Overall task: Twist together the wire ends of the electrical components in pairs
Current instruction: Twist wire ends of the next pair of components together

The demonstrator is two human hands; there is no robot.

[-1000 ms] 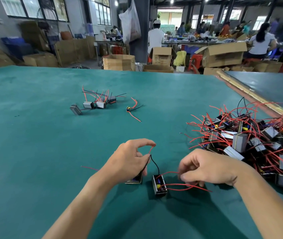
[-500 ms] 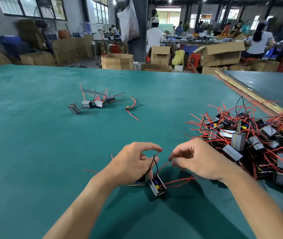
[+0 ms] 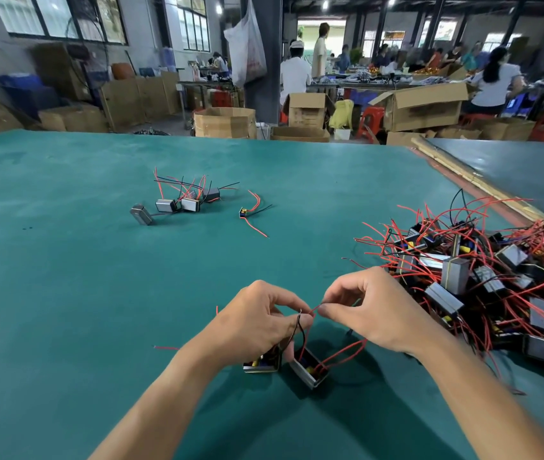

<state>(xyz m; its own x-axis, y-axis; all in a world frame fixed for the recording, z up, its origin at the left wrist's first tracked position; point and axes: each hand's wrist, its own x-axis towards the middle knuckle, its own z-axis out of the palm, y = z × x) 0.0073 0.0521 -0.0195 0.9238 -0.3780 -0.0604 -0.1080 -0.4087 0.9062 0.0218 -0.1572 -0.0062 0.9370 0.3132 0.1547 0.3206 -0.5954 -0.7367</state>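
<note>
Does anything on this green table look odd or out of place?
One small part lies alone, beside the far group, seemingly without a metal case. The pile on the right is badly tangled. Nothing looks broken.

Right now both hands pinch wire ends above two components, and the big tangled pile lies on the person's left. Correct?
No: the head view shows the pile on the person's right. The left hand and right hand do pinch wire ends above the two components.
</note>
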